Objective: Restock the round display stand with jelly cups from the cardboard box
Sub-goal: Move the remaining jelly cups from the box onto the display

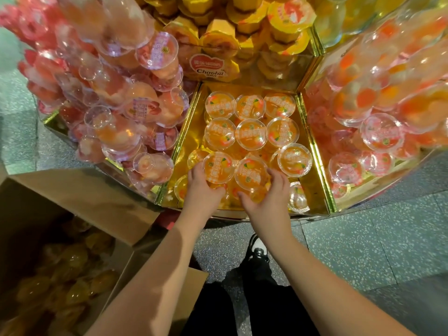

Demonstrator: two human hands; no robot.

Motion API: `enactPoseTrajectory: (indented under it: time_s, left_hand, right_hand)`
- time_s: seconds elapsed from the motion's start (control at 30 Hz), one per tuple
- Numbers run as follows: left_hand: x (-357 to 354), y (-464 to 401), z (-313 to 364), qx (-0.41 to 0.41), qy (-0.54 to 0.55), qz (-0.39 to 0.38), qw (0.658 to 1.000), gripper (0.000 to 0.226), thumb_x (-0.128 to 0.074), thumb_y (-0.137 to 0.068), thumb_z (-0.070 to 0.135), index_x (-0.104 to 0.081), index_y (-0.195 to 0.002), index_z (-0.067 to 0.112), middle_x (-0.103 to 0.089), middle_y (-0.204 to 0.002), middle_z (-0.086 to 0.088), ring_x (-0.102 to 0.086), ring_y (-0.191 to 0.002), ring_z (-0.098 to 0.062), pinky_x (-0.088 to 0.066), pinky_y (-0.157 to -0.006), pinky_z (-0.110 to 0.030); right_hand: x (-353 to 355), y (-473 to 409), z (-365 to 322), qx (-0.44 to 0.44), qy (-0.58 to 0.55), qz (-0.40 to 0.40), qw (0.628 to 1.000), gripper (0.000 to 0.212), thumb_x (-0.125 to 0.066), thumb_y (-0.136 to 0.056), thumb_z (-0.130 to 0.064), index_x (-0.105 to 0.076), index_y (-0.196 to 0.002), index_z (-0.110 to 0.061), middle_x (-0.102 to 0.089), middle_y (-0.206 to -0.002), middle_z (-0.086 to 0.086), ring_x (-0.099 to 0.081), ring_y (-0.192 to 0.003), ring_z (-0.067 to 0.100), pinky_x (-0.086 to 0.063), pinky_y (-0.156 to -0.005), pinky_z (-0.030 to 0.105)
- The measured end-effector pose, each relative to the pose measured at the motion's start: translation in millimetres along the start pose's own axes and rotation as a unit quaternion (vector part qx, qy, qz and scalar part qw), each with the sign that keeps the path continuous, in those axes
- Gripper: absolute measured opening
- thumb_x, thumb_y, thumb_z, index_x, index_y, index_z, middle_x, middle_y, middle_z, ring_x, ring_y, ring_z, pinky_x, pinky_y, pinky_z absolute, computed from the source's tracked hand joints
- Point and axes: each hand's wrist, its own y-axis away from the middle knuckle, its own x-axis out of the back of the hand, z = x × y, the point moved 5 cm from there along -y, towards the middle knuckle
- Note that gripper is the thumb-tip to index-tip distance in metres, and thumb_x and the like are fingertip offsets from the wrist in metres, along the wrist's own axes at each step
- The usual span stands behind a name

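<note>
Holding: two orange jelly cups are gripped over the gold compartment (184,141) of the round display stand (312,151).
Left hand (202,190): fingers are curled under the left jelly cup (217,166), lid tilted toward the camera.
Right hand (271,192): fingers and thumb are wrapped around the right jelly cup (251,174), touching its neighbour.
Compartment: rows of orange cups (251,134) are set lid-up behind the hands, more lying beneath them.
Neighbouring sections: pink cups (143,110) are heaped on the left, mixed orange-pink cups (381,132) on the right, yellow packs (218,40) above.
Cardboard box (72,190): flaps are open on the floor (363,238) at lower left, dim orange cups seen inside.
</note>
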Motion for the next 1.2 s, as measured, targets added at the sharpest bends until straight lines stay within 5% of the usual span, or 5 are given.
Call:
enactPoseTrajectory:
  time_s: [0.13,0.33,0.63,0.97,1.2]
  left_hand:
    - [5.4,2.3,-6.2,0.042,0.122,-0.030,0.991,0.077,-0.061,-0.081,0.051,-0.032,-0.150,0.033,-0.043,-0.146,0.005,-0.048,-0.128,-0.020,-0.041,-0.106,-0.043]
    - [1.2,-4.5,-11.3,0.116,0.149,-0.077,0.979,0.051,-0.047,-0.102,0.046,-0.043,-0.143,0.017,-0.070,-0.103,-0.007,-0.069,-0.073,-0.020,-0.056,-0.072,-0.038]
    - [-13.4,-3.1,-0.5,0.112,0.277,-0.115,0.947,0.035,-0.052,-0.102,0.032,-0.049,-0.131,0.014,-0.070,-0.113,-0.012,-0.066,-0.069,-0.017,-0.052,-0.058,-0.026]
    - [-20.6,-15.0,7.0,0.107,0.272,-0.097,0.951,0.016,-0.054,-0.101,0.035,-0.056,-0.112,0.025,-0.072,-0.099,-0.013,-0.064,-0.066,-0.017,-0.048,-0.063,-0.030]
    - [-22.0,-16.8,6.8,0.090,0.243,-0.077,0.963,0.035,-0.053,-0.100,0.038,-0.048,-0.133,0.028,-0.071,-0.110,-0.009,-0.065,-0.075,-0.019,-0.053,-0.067,-0.031]
  right_hand:
    - [14.4,2.0,13.2,-0.196,-0.157,-0.024,0.968,0.047,-0.071,-0.090,-0.031,-0.040,-0.123,-0.018,-0.048,-0.113,0.004,-0.054,-0.096,0.019,-0.045,-0.074,0.027]
    - [-7.3,-10.9,9.5,-0.394,-0.385,-0.150,0.821,0.050,-0.061,-0.098,-0.026,-0.037,-0.137,-0.007,-0.061,-0.116,0.023,-0.067,-0.073,0.024,-0.050,-0.048,0.027]
    - [-8.7,-23.1,14.1,-0.330,-0.415,-0.058,0.846,0.039,-0.053,-0.103,-0.023,-0.042,-0.137,-0.008,-0.063,-0.097,0.008,-0.067,-0.085,0.018,-0.052,-0.056,0.023]
    - [-2.8,-23.7,15.3,-0.257,-0.377,-0.010,0.890,0.015,-0.054,-0.100,-0.011,-0.044,-0.089,-0.016,-0.063,-0.054,-0.011,-0.064,-0.055,0.005,-0.053,-0.075,0.039]
    - [-3.3,-23.8,19.2,-0.259,-0.389,0.005,0.884,0.016,-0.056,-0.099,-0.011,-0.046,-0.089,-0.017,-0.063,-0.054,-0.017,-0.067,-0.060,0.004,-0.055,-0.080,0.037]
